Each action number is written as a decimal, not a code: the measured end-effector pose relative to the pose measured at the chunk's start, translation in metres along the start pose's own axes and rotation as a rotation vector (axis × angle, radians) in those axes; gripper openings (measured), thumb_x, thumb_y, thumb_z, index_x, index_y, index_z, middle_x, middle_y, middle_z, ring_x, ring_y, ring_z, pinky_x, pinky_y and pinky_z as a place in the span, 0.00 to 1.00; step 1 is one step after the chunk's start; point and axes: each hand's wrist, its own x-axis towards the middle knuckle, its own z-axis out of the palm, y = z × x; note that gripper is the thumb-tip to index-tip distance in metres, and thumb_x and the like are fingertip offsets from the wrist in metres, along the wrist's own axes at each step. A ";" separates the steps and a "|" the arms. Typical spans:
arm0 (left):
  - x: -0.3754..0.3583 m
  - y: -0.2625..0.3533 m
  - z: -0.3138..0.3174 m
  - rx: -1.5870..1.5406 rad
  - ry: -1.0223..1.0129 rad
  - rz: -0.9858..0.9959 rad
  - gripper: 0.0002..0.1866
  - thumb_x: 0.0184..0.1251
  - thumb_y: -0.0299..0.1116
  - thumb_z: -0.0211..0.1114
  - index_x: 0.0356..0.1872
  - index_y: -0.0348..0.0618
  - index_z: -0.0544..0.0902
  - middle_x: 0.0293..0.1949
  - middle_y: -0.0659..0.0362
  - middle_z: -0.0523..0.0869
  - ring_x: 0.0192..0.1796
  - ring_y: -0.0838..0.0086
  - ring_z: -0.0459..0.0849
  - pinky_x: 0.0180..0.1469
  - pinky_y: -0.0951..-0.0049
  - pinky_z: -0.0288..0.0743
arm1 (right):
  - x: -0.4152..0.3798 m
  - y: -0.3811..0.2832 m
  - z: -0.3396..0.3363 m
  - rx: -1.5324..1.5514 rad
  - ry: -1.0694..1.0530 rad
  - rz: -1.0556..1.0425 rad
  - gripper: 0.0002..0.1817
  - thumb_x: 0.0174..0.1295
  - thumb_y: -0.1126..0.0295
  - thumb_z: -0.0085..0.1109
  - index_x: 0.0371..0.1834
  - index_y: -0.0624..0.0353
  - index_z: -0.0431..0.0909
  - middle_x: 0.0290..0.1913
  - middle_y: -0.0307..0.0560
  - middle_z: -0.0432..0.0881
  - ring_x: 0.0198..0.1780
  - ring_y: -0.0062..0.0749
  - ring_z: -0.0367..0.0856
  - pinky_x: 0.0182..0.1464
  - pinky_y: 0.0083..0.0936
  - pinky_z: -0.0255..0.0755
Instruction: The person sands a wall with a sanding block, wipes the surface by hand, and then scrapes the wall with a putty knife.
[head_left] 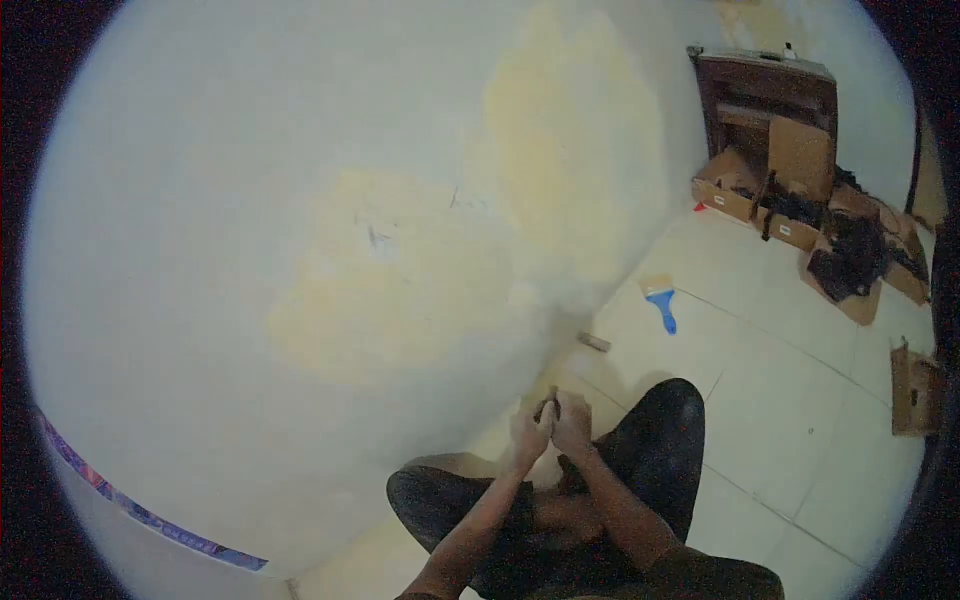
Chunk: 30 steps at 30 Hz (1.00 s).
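Note:
My left hand (530,432) and my right hand (573,422) meet in front of my crossed legs, close to the foot of the wall. Both have their fingers closed. A small dark bit shows between the fingertips, too blurred to name. Just beyond the hands, a small greyish block (594,342) lies on the floor by the wall. Farther right is a wide paintbrush (662,308) with a blue handle and pale bristles, lying flat on the tiles.
The white wall (200,250) on the left has large yellowish patches (400,280) with dark scuffs. A brown cabinet (765,75) stands in the far corner, with open cardboard boxes (797,232) holding dark items. Another carton (914,390) sits at the right edge.

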 end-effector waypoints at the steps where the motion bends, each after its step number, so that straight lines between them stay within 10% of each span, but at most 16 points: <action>1: 0.000 0.004 0.004 -0.058 0.027 0.027 0.19 0.76 0.43 0.64 0.52 0.36 0.88 0.42 0.40 0.91 0.43 0.45 0.92 0.48 0.54 0.83 | -0.002 0.003 0.000 -0.046 0.080 -0.080 0.21 0.71 0.60 0.57 0.57 0.66 0.78 0.57 0.66 0.82 0.60 0.67 0.77 0.64 0.59 0.66; 6: 0.008 0.000 -0.002 -0.209 -0.085 -0.147 0.22 0.80 0.41 0.61 0.63 0.34 0.83 0.53 0.44 0.89 0.56 0.61 0.88 0.59 0.61 0.80 | 0.004 0.004 -0.002 -0.029 0.085 -0.109 0.19 0.79 0.59 0.48 0.53 0.64 0.82 0.62 0.69 0.79 0.65 0.58 0.79 0.65 0.53 0.70; 13: 0.027 -0.045 0.006 -0.516 -0.003 -0.168 0.22 0.80 0.41 0.65 0.63 0.36 0.80 0.57 0.53 0.86 0.60 0.68 0.82 0.65 0.66 0.75 | 0.012 0.008 0.020 1.393 -0.273 -0.045 0.36 0.77 0.43 0.54 0.69 0.68 0.74 0.62 0.53 0.84 0.63 0.44 0.83 0.67 0.42 0.75; 21: 0.021 -0.074 0.008 -0.581 -0.132 -0.394 0.17 0.75 0.43 0.71 0.55 0.44 0.83 0.48 0.60 0.86 0.48 0.75 0.86 0.52 0.70 0.83 | 0.017 0.030 0.028 1.436 -0.378 -0.268 0.36 0.77 0.44 0.54 0.66 0.71 0.77 0.60 0.49 0.84 0.63 0.37 0.82 0.70 0.37 0.73; 30: 0.019 -0.102 0.008 -0.645 0.032 -0.405 0.15 0.69 0.40 0.77 0.41 0.42 0.82 0.35 0.62 0.85 0.38 0.79 0.85 0.41 0.75 0.84 | 0.017 -0.003 -0.012 0.784 -0.230 0.340 0.19 0.70 0.73 0.60 0.62 0.70 0.79 0.52 0.45 0.86 0.48 0.30 0.88 0.49 0.28 0.83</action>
